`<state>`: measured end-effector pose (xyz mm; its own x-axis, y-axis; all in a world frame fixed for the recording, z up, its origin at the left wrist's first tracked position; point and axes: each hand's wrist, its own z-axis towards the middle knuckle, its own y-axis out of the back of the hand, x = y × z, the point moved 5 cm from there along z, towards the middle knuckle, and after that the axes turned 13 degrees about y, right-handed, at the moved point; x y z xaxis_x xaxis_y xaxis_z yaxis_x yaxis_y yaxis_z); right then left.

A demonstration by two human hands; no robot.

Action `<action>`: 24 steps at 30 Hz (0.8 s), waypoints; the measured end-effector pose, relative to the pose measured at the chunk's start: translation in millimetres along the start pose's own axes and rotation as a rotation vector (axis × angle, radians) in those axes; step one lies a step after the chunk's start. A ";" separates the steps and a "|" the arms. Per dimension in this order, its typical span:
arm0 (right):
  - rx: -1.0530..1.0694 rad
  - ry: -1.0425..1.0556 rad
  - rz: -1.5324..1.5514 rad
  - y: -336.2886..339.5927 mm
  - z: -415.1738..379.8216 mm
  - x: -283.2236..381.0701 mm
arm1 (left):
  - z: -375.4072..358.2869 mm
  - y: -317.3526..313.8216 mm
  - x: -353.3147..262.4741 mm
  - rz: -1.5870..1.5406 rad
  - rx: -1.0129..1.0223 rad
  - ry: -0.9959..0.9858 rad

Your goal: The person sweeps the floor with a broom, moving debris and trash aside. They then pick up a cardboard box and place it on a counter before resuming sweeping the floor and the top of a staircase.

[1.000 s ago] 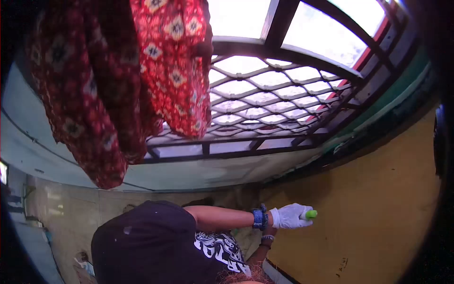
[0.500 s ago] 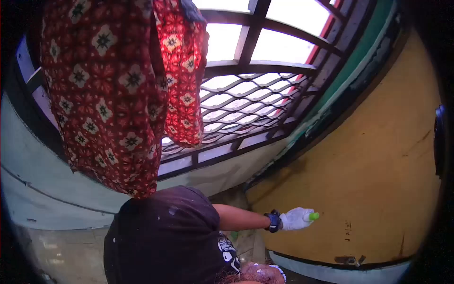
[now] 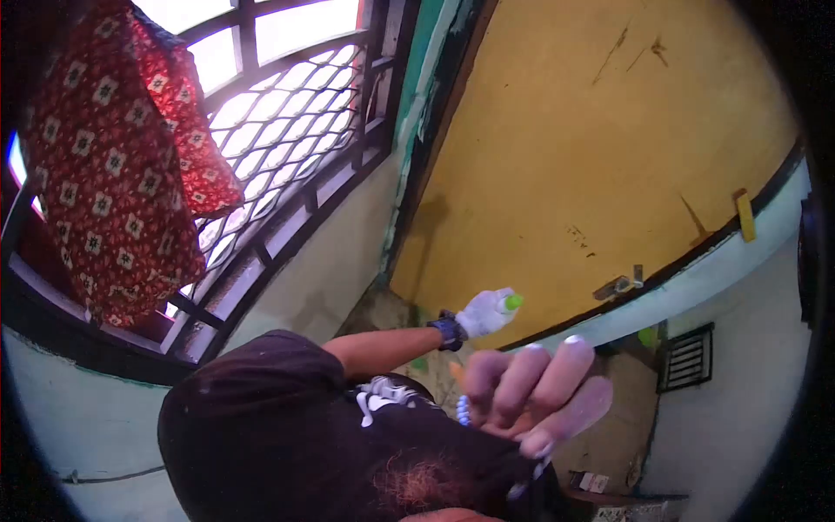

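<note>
My left hand [image 3: 485,315], white as if gloved, is stretched out in front of the yellow door. Its fingers are closed around a small item with a bright green, cap-like end [image 3: 514,302]; the rest is covered. A dark watch [image 3: 450,331] circles that wrist. Close to the camera, my right hand [image 3: 541,391] is raised with its fingers loosely bent and apart. No held thing shows in it, though part of the palm is hidden. Pale blue beads [image 3: 463,410] sit at its wrist.
The yellow door [image 3: 557,174] has a metal latch [image 3: 619,285] near one edge. A barred window [image 3: 287,113] with a red patterned cloth [image 3: 113,183] hanging before it is at left. A dark grille [image 3: 685,358] is on the pale wall at right.
The view has turned, moving the window and cloth left and showing more of the door and right-hand wall. My right hand has risen into view. My left still holds the green-ended item.
</note>
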<state>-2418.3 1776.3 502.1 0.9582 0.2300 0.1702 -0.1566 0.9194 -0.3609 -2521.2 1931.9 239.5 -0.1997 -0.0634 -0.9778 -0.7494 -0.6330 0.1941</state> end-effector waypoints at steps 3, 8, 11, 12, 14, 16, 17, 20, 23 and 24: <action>0.107 -0.119 0.165 -40.0 1.6 -0.3 | -24.6 14.8 -11.2 -0.006 -0.070 -0.186; 0.163 -0.111 0.332 -61.3 3.7 -20.0 | -34.8 28.7 -3.6 0.001 -0.144 -0.239; 0.136 -0.129 0.249 -52.8 -14.2 -26.8 | -35.0 29.2 -1.5 0.004 -0.109 -0.167; 0.174 -0.094 0.240 -46.1 -17.9 -29.3 | -36.6 32.9 -6.5 0.037 -0.135 -0.215; 0.271 -0.204 0.016 -32.7 -22.3 -30.2 | -32.4 32.1 -6.1 0.045 -0.113 -0.244; 0.323 -0.330 -0.236 -10.0 -31.2 -18.6 | -30.9 29.5 -0.9 0.066 -0.048 -0.182; 0.337 -0.390 -0.366 4.6 -39.2 -12.6 | -29.3 27.7 3.0 0.082 -0.006 -0.147; -0.161 -0.598 -0.602 76.4 -83.2 9.8 | -32.7 23.8 7.1 0.050 0.102 -0.085; -0.351 -0.547 -0.957 146.7 -147.1 39.0 | -48.3 20.0 7.2 0.006 0.090 -0.095; -0.347 -0.570 -1.044 152.6 -150.2 36.8 | -52.1 22.4 1.5 -0.013 0.100 -0.105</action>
<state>-2370.9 1877.1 315.6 0.3316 -0.3754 0.8655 0.7740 0.6328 -0.0220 -2505.4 1877.5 238.3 -0.2506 0.0288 -0.9677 -0.8103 -0.5533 0.1933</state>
